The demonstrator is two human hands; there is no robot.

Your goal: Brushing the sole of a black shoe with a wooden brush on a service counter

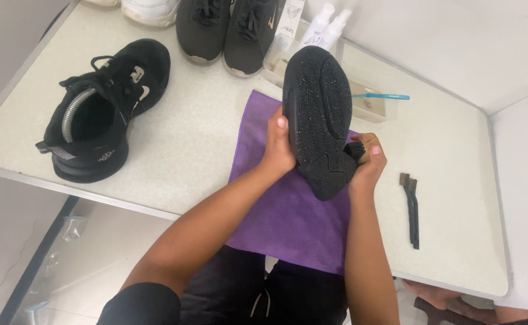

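Head view: two hands work on an upturned black shoe

Head view looks down on a pale table (173, 150) with a black shoe (318, 120) held sole-up near the centre of the frame, above a purple cloth (288, 216). The left hand (278, 147) is wrapped round the shoe's left edge, thumb laid up along the sole's rim and fingers closed behind it, so the grip is clamped on the shoe. The right hand (369, 162) sits at the shoe's lower right, near the heel, with its fingers curled tight round a small dark brush (355, 150); the brush seems to touch the side of the sole, though the hand covers most of it.

At the left of the frame a second black shoe (104, 108) lies upright on the table, a metal shoe tree showing in its opening. Along the top edge stands a pair of dark grey shoes (228, 27), and just right of them two white spray bottles (327, 27). Behind the held shoe, a shallow tray (372, 105) carries a teal toothbrush (384, 96) across its rim. At the right, well apart from the cloth, a dark-handled wire brush (411, 207) lies on the table.
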